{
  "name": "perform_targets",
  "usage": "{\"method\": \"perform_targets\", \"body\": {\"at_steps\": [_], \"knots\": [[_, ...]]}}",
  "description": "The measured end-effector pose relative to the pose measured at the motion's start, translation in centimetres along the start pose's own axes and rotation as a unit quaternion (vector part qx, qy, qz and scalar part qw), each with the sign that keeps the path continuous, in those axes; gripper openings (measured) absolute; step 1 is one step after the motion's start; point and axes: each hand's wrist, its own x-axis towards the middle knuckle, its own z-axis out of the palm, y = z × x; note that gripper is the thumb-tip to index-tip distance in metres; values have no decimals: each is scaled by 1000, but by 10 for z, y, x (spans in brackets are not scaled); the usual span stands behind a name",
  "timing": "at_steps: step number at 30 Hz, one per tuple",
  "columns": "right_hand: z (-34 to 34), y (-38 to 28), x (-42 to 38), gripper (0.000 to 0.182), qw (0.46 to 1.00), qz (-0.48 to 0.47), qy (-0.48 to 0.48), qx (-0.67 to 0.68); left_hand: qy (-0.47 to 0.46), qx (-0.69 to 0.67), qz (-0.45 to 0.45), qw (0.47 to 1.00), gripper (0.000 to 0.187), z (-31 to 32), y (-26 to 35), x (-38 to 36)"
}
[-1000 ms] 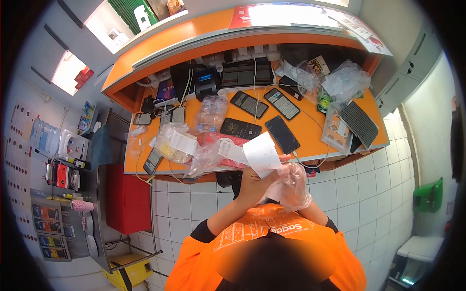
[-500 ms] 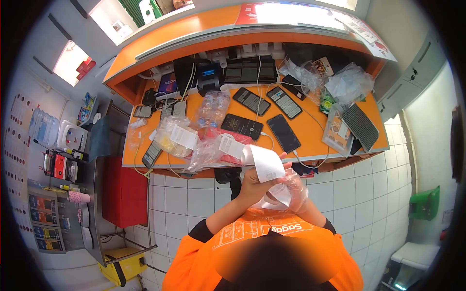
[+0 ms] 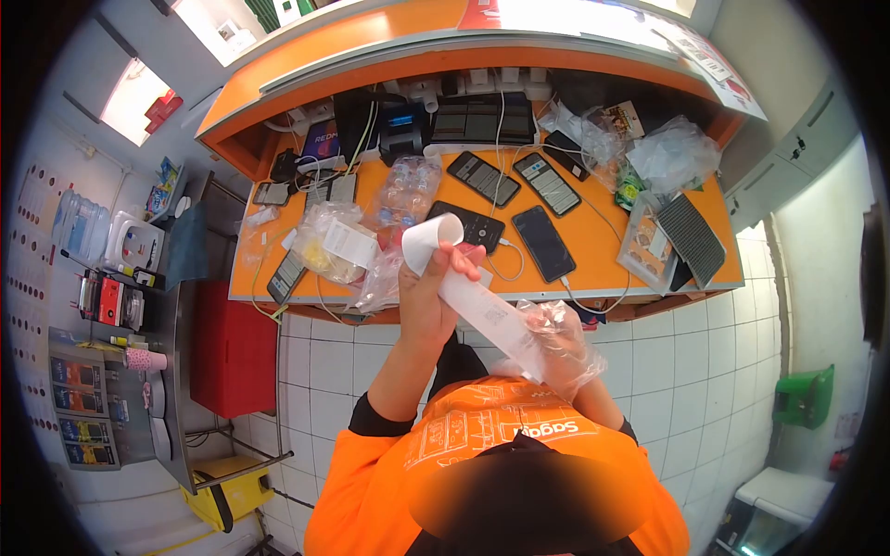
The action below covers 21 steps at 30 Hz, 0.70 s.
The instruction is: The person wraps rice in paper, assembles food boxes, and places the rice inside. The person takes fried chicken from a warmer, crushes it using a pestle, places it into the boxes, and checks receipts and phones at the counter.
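A long white printed receipt strip [image 3: 493, 322] stretches slantwise between my hands, in front of the desk's near edge. My left hand [image 3: 426, 298] is closed on its upper part, where the paper curls over into a loop. Clear thin plastic, a glove or a bag, covers my right hand [image 3: 563, 345]. That hand is closed round the strip's lower end; its fingers are partly hidden. Beyond my left hand, on the desk, are a black phone [image 3: 464, 225] and a clear bag with a white label [image 3: 350, 245].
Several phones, including a black one [image 3: 541, 244], lie on the orange desk [image 3: 593, 274] among charging cables. A pack of clear bottles [image 3: 406, 192] stands behind the bags. Crumpled plastic [image 3: 675, 156] and a grey ridged panel [image 3: 691, 239] are at right. A red box [image 3: 235, 350] stands left.
My left hand has moved up and left with the curled paper end, my right slightly right and lower. The strip is now stretched out between them instead of bunched.
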Motion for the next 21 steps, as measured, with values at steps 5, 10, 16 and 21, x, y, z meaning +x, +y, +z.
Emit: {"method": "perform_targets", "body": {"at_steps": [5,10,16,21], "knots": [[-9,31,24,19,989,-39,84,116,-7,-117,139,983,11,-8,21,13],[-16,17,38,29,952,-178,216,-126,1,408,-18,913,28,3,-3,-20],[9,3,38,27,975,-163,105,-104,104,380,-61,917,34,20,-26,-14],[4,36,23,19,925,-238,-30,-296,197,291,80,933,32,10,4,12]]}}
